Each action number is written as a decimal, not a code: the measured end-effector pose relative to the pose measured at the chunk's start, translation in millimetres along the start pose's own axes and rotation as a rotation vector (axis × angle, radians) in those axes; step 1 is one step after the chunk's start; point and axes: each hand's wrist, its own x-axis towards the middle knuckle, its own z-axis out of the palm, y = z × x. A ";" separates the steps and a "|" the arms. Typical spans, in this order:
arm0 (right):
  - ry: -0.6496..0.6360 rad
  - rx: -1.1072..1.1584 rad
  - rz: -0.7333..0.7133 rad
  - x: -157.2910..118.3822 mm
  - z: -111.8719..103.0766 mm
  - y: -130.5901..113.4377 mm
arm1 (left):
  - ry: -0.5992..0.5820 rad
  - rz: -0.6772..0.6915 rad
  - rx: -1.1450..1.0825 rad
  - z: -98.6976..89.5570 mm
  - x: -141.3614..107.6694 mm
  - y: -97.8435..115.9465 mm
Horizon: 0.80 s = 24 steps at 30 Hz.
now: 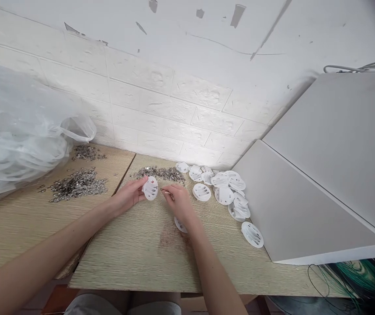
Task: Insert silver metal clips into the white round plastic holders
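Observation:
My left hand (130, 195) grips a round white plastic disc (150, 188) by its left edge, tilted up off the table. The disc has curved slots and small metal bits on it. Just to its right, my right hand (177, 200) is closed in a pinch on a small metal piece (167, 191), too small to name. Under my right wrist lies another white disc (180, 225), partly hidden. Behind both hands is a pile of small metal parts (164, 174) along the wall.
Several white slotted discs (223, 195) lie in a loose heap at right, beside a large grey box-like panel (302, 201). On the left are a heap of small metal parts (79, 186) and a clear plastic bag (26, 127) of white pieces. Green wires (359, 275) hang at lower right.

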 end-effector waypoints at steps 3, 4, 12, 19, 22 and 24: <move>0.025 -0.034 -0.016 -0.1 -2.0 -1.9 | -0.027 -0.010 -0.002 -0.4 0.7 -1.9; 0.026 -0.044 -0.021 -0.1 -2.7 -2.8 | -0.032 -0.013 -0.006 -0.2 0.7 -2.2; 0.002 -0.055 -0.010 -0.9 -4.3 -5.6 | -0.053 -0.014 0.014 3.8 -3.0 0.6; -0.021 -0.106 -0.084 -0.3 -3.7 -2.2 | -0.067 -0.007 0.028 3.3 -3.4 -0.2; -0.033 -0.139 -0.110 -0.9 -3.0 -2.2 | -0.102 0.026 0.074 -0.5 -2.1 -3.6; -0.045 -0.167 -0.120 -1.9 -1.7 -2.8 | -0.123 0.063 0.119 -3.7 -0.9 -7.0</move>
